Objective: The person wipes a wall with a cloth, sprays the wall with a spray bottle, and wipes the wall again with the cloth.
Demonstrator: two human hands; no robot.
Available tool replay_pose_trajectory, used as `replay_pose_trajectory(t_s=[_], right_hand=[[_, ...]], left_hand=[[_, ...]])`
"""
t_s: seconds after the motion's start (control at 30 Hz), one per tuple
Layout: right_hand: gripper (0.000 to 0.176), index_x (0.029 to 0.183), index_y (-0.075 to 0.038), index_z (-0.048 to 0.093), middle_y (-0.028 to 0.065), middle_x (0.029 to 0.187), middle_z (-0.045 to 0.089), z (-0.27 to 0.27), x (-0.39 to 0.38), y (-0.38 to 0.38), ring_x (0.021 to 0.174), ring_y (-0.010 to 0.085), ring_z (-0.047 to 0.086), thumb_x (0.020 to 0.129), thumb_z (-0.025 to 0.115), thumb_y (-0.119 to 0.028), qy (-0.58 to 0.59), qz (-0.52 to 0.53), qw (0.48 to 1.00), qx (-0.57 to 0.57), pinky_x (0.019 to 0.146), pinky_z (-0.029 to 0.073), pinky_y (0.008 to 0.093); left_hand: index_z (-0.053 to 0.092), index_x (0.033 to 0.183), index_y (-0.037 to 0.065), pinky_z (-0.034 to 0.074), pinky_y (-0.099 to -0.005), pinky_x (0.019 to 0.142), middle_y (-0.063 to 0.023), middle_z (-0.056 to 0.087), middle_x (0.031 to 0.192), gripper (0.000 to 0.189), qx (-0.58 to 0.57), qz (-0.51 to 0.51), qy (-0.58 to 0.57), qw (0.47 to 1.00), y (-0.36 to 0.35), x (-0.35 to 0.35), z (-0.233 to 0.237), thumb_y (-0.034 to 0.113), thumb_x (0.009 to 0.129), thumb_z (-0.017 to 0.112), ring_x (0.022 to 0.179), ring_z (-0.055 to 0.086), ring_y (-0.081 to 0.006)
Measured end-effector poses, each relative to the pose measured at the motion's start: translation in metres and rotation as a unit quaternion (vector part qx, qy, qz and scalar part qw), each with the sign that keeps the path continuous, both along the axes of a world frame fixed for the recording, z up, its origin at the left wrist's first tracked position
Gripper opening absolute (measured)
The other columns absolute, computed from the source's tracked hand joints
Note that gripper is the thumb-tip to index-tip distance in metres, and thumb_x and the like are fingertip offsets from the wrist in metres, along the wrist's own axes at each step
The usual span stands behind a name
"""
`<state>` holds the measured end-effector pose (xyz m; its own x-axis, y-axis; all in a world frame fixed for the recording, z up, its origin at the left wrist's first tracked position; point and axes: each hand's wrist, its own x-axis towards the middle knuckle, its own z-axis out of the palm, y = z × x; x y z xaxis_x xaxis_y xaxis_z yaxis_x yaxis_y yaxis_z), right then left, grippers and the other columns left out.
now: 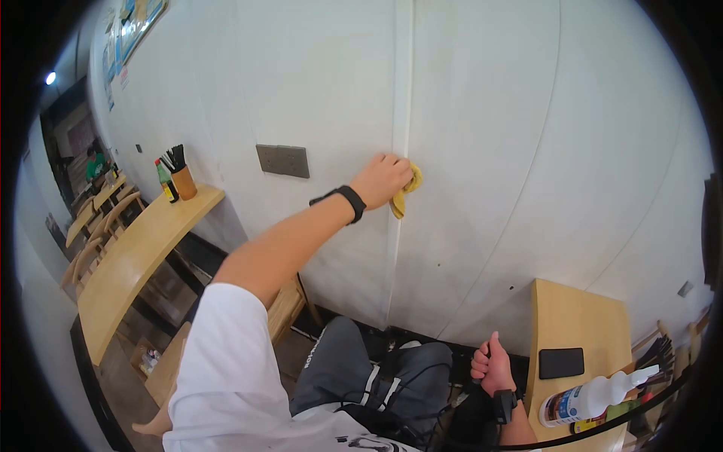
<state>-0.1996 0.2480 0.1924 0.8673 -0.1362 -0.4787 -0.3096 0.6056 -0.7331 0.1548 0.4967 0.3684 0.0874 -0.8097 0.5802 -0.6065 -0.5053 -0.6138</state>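
My left hand (pixel 382 181), with a black band on the wrist, presses a yellow cloth (pixel 407 197) against the raised vertical strip (pixel 403 113) of the white wall. Part of the cloth hangs below the fingers. Low on the right, my right hand (pixel 491 367) is beside the edge of a light wooden table (pixel 580 316). Its fingers are curled in and its thumb points up; I see nothing held in it. A dark device sits on that wrist. On the table lie a black phone (pixel 561 363) and a white spray bottle (pixel 591 398).
Left of my arm, a wooden table (pixel 143 260) carries a brown chopstick holder (pixel 184 183) and a green-capped bottle (pixel 166 182). A dark socket plate (pixel 282 161) is on the wall. Chairs, more tables and a person in green (pixel 96 164) are at far left.
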Motion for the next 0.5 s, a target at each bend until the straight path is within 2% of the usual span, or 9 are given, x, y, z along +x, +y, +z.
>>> replay_pose_trajectory(t_s=[0.03,0.07,0.17,0.23,0.3,0.33,0.4,0.5], right_hand=[[0.047,0.077,-0.016,0.039,-0.0035,0.059,0.028,0.000,-0.001,-0.001,0.048,0.0088,0.023,0.103,0.039,-0.054,-0.002,-0.002,1.000,-0.004,0.044,0.021,0.0256],[0.047,0.077,-0.016,0.039,-0.0035,0.059,0.028,0.001,-0.001,-0.001,0.048,0.0088,0.023,0.103,0.039,-0.054,-0.004,0.000,1.000,-0.007,0.044,0.021,0.0256],[0.047,0.077,-0.016,0.038,-0.0036,0.059,0.027,-0.001,-0.001,-0.003,0.048,0.0088,0.023,0.102,0.039,-0.055,0.014,-0.012,1.000,0.000,0.043,0.020,0.0256],[0.048,0.076,-0.017,0.038,-0.0043,0.059,0.027,-0.005,0.001,-0.004,0.047,0.0082,0.022,0.102,0.040,-0.057,0.013,-0.006,1.000,-0.004,0.042,0.020,0.0249],[0.048,0.076,-0.016,0.038,-0.0041,0.059,0.027,-0.006,0.001,-0.006,0.047,0.0085,0.022,0.102,0.040,-0.056,0.017,-0.005,1.000,-0.002,0.043,0.020,0.0251],[0.047,0.076,-0.016,0.038,-0.0038,0.059,0.027,-0.006,0.001,-0.008,0.047,0.0087,0.022,0.102,0.039,-0.055,0.019,-0.002,1.000,-0.002,0.043,0.020,0.0253],[0.047,0.076,-0.016,0.038,-0.0039,0.059,0.027,-0.006,0.002,-0.011,0.047,0.0087,0.022,0.103,0.039,-0.055,0.021,-0.009,1.000,0.000,0.043,0.020,0.0253],[0.047,0.076,-0.016,0.038,-0.0039,0.058,0.027,-0.004,0.002,-0.009,0.047,0.0086,0.022,0.103,0.039,-0.055,0.029,-0.015,0.999,0.002,0.043,0.020,0.0253]], left_hand=[[0.057,0.092,0.010,0.046,-0.0360,0.077,-0.0050,0.055,0.095,0.014,0.004,-0.015,-0.003,1.000,0.001,0.004,0.008,0.008,0.079,0.062,0.093,0.055,-0.0236],[0.057,0.092,0.010,0.046,-0.0370,0.077,-0.0058,0.056,0.095,0.015,-0.042,-0.030,0.021,0.998,0.000,0.009,0.027,0.008,0.079,0.062,0.092,0.056,-0.0251],[0.058,0.094,0.010,0.047,-0.0407,0.077,-0.0080,0.059,0.095,0.018,-0.150,-0.042,0.032,0.987,-0.014,0.011,0.118,0.007,0.077,0.064,0.090,0.057,-0.0306],[0.064,0.099,0.014,0.049,-0.0437,0.077,-0.0085,0.063,0.099,0.018,-0.195,-0.022,0.014,0.980,-0.020,0.018,0.177,0.009,0.082,0.061,0.094,0.061,-0.0305],[0.065,0.100,0.015,0.048,-0.0427,0.077,-0.0072,0.065,0.104,0.018,-0.246,0.007,0.022,0.969,-0.027,0.025,0.230,0.012,0.082,0.062,0.098,0.062,-0.0299],[0.065,0.100,0.015,0.048,-0.0427,0.077,-0.0072,0.065,0.104,0.018,-0.245,0.006,0.025,0.969,-0.031,0.024,0.245,0.012,0.082,0.062,0.098,0.062,-0.0299],[0.063,0.094,0.010,0.045,-0.0436,0.085,-0.0114,0.061,0.098,0.010,-0.264,-0.003,-0.032,0.964,-0.040,0.024,0.260,0.017,0.088,0.058,0.095,0.059,-0.0307],[0.064,0.096,0.009,0.047,-0.0459,0.082,-0.0123,0.062,0.098,0.012,-0.231,0.015,-0.029,0.972,-0.043,0.004,0.231,0.015,0.086,0.059,0.095,0.059,-0.0320]])
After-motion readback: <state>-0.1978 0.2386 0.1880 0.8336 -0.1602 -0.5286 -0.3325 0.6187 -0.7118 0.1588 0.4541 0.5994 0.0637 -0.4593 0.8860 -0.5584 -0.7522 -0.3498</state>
